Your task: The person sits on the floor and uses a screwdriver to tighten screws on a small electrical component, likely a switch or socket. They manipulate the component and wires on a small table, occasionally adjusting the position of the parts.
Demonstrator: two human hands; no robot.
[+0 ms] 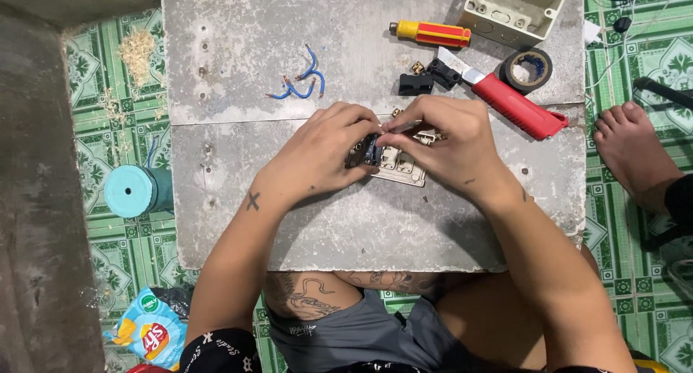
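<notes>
At the middle of the grey desk (303,221), the left hand (325,153) has its grip clamped on a small black switch module (372,150), pressed against a beige switch plate (401,167). The right hand (447,145) pinches a thin tool at the module. At two o'clock lies a red utility knife (512,102).

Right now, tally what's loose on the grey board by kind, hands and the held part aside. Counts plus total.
Screwdriver, yellow and red handle: 1
Utility knife, red: 1
Roll of black tape: 1
Beige wall box: 1
Black switch modules: 2
Blue wire offcuts: about 3, tangled, count unsure
Total: about 9
</notes>
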